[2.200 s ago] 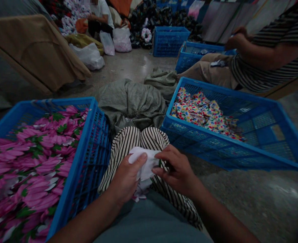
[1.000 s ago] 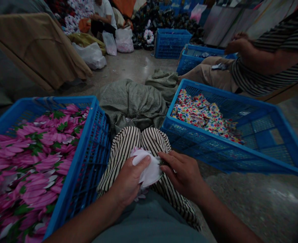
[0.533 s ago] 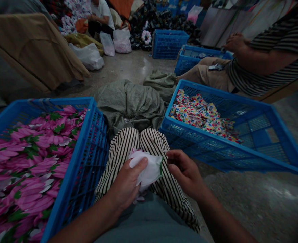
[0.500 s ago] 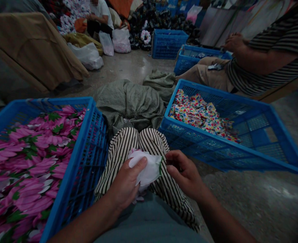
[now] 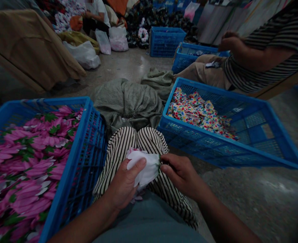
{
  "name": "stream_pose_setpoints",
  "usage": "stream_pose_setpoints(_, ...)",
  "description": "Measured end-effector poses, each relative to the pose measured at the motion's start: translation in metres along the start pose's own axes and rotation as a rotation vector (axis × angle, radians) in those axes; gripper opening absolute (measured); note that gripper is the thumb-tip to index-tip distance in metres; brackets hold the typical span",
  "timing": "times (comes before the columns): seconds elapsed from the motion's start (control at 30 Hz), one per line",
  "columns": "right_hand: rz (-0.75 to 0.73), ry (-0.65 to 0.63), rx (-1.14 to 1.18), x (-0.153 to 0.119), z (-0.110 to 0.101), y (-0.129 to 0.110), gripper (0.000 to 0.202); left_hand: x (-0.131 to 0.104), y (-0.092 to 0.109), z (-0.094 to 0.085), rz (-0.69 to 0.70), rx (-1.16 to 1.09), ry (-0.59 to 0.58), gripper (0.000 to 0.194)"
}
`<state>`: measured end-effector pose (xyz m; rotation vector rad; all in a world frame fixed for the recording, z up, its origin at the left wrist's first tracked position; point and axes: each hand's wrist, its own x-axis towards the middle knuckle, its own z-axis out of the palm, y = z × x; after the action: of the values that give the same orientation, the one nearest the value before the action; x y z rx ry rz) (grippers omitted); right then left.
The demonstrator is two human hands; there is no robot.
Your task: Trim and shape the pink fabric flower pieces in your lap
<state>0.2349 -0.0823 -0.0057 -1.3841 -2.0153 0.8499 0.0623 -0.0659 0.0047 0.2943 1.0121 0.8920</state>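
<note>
A white fabric piece with petal-like edges [image 5: 144,168] lies over the striped trousers on my lap, with a bit of pink at its far edge. My left hand [image 5: 125,184] is closed on it, thumb on top. My right hand [image 5: 180,173] is closed at the piece's green-trimmed right end, fingertips pinching that edge. At the left, a blue crate [image 5: 87,135] holds a heap of pink petal pieces with green parts [image 5: 34,165].
On the right, a blue crate [image 5: 215,140] contains colourful patterned fabric pieces [image 5: 197,111]. A grey-green sack [image 5: 128,99] lies beyond my knees. A person in a striped top [image 5: 265,57] sits at the right; another person [image 5: 97,15] sits far back.
My right hand has moved left onto the green edge, and its fingertips have closed there. The white piece's right end now looks gathered. The view has shifted slightly.
</note>
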Motion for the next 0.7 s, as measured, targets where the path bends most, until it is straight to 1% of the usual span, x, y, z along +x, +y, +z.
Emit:
stream_pose_setpoints(0.2, -0.006, -0.025, 0.003, 0.001, 0.000, 0.000, 0.022, -0.001, 0.000, 0.001, -0.032, 0.008, -0.004, 0.054)
stream_pose_setpoints(0.33, -0.010, -0.027, 0.004, 0.001, -0.001, 0.000, 0.026, -0.001, -0.001, -0.001, -0.029, 0.008, -0.016, 0.055)
stream_pose_setpoints(0.4, -0.017, -0.007, 0.018, 0.001, 0.000, 0.001, 0.026, -0.001, -0.001, -0.001, -0.031, -0.009, -0.018, 0.053)
stream_pose_setpoints(0.47, -0.016, 0.056, 0.084, 0.000, 0.002, 0.003, 0.024, -0.002, 0.000, -0.001, -0.037, -0.028, -0.013, 0.050)
stream_pose_setpoints(0.53, 0.047, 0.177, 0.270, 0.001, 0.007, 0.006, 0.024, -0.002, 0.001, 0.000, -0.042, -0.049, -0.015, 0.044)
stream_pose_setpoints(0.6, 0.192, 0.305, 0.592, 0.002, 0.016, 0.011, 0.029, -0.001, 0.002, 0.000, -0.042, -0.073, -0.027, 0.034)
stream_pose_setpoints(0.67, 0.342, 0.378, 0.932, 0.004, 0.025, 0.016, 0.034, 0.001, 0.003, -0.001, -0.051, -0.105, -0.041, 0.025)
stream_pose_setpoints(0.7, 0.390, 0.385, 1.065, 0.005, 0.030, 0.018, 0.035, 0.003, 0.003, -0.001, -0.067, -0.124, -0.051, 0.022)
